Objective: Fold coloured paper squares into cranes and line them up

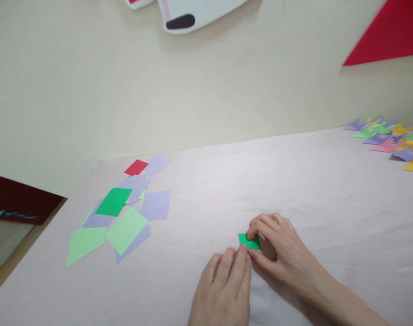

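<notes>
A small piece of green paper (253, 243), seemingly folded, lies on the cloth-covered table between my two hands. My left hand (226, 285) lies flat with its fingers stretched forward, the index fingertip pressing on the paper's near edge. From the right, my right hand (277, 246) has curled fingers on the paper: the index finger rests on its top and the thumb touches its near right corner. These fingertips cover part of the paper.
Loose sheets lie at the left: dark green (114, 202), light green (126, 231), lilac (156, 205) and red (136, 167). Rows of folded colored paper pieces (389, 140) stand at the far right. A wall (226, 90) rises behind the table (179, 280).
</notes>
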A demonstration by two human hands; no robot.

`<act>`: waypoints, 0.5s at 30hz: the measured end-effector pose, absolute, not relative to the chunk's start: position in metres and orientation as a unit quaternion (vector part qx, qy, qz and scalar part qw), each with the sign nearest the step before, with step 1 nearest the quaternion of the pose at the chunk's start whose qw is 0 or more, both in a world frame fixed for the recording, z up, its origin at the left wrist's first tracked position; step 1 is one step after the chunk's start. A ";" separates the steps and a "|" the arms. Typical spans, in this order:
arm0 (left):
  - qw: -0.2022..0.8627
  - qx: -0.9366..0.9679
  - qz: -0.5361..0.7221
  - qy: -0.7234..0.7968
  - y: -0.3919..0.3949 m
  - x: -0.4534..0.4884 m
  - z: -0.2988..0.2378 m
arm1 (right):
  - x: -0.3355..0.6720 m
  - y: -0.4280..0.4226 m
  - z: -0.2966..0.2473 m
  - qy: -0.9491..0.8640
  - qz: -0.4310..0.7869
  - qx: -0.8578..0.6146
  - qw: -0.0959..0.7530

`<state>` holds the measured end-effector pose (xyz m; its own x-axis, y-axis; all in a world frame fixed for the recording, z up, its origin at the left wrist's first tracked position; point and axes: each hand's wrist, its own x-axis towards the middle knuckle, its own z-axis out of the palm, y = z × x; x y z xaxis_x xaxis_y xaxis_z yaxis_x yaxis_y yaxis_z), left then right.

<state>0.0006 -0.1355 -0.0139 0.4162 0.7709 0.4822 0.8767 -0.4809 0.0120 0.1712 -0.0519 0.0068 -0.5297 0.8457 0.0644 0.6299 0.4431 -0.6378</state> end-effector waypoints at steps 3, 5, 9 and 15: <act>0.121 -0.830 -0.221 -0.497 -0.135 0.001 -0.012 | 0.168 -0.054 0.006 -0.824 0.276 -0.457 0.188; 0.121 -0.829 -0.219 -0.500 -0.136 0.001 -0.013 | 0.168 -0.054 0.005 -0.823 0.278 -0.458 0.188; 0.124 -0.829 -0.206 -0.504 -0.137 0.001 -0.015 | 0.170 -0.052 0.007 -0.816 0.309 -0.448 0.194; 0.127 -0.822 -0.218 -0.510 -0.137 0.000 -0.014 | 0.177 -0.046 0.009 -0.792 0.365 -0.438 0.217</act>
